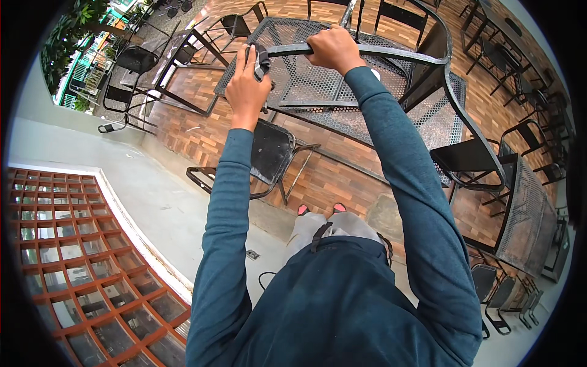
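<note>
My right hand (334, 48) is closed round a dark, scuffed metal bar (400, 54) of a black metal chair (433, 56), which lies tipped over on a perforated metal table (306, 76). At the bar's left end, my left hand (247, 85) presses a crumpled black cloth (263, 59) against the metal, its fingers long and fairly straight, the thumb side toward the bar. Part of the cloth is hidden behind the fingers.
A black chair (272, 150) stands below my left hand, near my feet. More chairs (136, 59) and a table frame (183, 73) stand at the left. A perforated table (529, 220) is at the right. A reddish wooden lattice (79, 244) lies lower left.
</note>
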Action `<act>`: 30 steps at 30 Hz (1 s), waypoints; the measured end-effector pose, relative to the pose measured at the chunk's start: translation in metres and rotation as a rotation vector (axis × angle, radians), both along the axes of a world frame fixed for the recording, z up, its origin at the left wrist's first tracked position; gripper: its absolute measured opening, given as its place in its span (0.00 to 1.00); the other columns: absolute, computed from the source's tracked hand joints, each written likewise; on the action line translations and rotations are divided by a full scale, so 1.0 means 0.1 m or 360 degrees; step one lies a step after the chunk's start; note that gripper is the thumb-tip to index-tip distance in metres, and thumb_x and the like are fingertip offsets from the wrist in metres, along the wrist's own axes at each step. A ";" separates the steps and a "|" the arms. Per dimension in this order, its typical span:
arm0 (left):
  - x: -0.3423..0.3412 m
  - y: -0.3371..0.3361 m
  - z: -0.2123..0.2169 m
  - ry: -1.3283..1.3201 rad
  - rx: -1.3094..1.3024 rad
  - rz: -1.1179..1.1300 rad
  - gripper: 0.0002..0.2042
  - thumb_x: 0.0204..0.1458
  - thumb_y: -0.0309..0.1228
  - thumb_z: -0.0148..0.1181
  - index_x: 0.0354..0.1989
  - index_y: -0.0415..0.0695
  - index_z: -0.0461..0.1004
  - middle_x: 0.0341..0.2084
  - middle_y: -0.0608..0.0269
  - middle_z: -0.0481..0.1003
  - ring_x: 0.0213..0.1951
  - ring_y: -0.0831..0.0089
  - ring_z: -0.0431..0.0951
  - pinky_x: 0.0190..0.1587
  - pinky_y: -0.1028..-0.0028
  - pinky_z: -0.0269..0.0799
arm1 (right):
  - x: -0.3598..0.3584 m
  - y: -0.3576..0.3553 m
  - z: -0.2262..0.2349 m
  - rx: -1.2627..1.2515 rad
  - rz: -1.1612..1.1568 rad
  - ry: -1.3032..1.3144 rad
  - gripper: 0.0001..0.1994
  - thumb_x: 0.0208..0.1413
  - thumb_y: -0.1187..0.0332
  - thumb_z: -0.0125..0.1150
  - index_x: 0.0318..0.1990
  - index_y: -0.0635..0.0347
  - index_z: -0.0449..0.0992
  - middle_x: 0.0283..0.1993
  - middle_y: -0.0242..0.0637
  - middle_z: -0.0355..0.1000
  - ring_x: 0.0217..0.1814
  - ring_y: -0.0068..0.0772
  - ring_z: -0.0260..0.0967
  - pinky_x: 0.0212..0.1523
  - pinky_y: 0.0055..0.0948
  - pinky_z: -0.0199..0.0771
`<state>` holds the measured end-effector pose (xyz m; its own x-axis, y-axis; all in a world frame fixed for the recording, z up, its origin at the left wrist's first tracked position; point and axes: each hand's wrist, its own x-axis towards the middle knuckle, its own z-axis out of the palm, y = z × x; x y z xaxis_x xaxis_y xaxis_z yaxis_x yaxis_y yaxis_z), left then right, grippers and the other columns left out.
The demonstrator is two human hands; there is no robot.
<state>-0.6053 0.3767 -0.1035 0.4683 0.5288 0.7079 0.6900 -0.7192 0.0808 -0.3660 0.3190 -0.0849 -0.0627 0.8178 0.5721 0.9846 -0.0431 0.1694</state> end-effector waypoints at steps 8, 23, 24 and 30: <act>0.08 -0.11 -0.13 -0.0195 -0.0090 -0.0018 0.35 0.46 0.36 0.68 0.68 0.50 0.72 0.72 0.63 0.65 0.48 0.54 0.85 0.47 0.61 0.84 | 0.02 -0.04 0.00 0.0059 0.0025 -0.0012 0.12 0.46 0.53 0.72 0.22 0.49 0.84 0.22 0.36 0.79 0.26 0.38 0.80 0.43 0.34 0.77; -0.10 0.19 0.01 -0.0131 0.0060 -0.0105 0.30 0.46 0.34 0.67 0.63 0.54 0.77 0.65 0.66 0.73 0.48 0.56 0.84 0.44 0.61 0.83 | 0.00 -0.01 0.00 0.0009 0.0007 -0.0009 0.12 0.45 0.53 0.72 0.21 0.49 0.84 0.22 0.37 0.79 0.26 0.39 0.80 0.43 0.34 0.77; -0.08 0.20 0.05 -0.0125 0.0037 -0.0046 0.30 0.46 0.34 0.67 0.63 0.55 0.77 0.65 0.64 0.73 0.49 0.55 0.84 0.44 0.61 0.83 | 0.00 -0.01 0.01 -0.0003 0.0004 -0.0013 0.12 0.45 0.53 0.72 0.21 0.50 0.83 0.22 0.37 0.79 0.26 0.39 0.80 0.43 0.34 0.77; 0.00 0.04 -0.10 -0.0244 0.0034 -0.0134 0.29 0.47 0.35 0.66 0.63 0.48 0.76 0.65 0.59 0.73 0.52 0.53 0.82 0.47 0.60 0.82 | 0.04 -0.03 -0.02 0.0098 0.0062 -0.0032 0.13 0.46 0.53 0.71 0.20 0.50 0.83 0.21 0.36 0.78 0.25 0.38 0.80 0.42 0.33 0.76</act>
<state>-0.6056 0.3810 -0.1136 0.3958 0.4761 0.7853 0.6079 -0.7768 0.1645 -0.3622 0.3158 -0.0866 -0.1055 0.7776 0.6198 0.9822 -0.0159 0.1872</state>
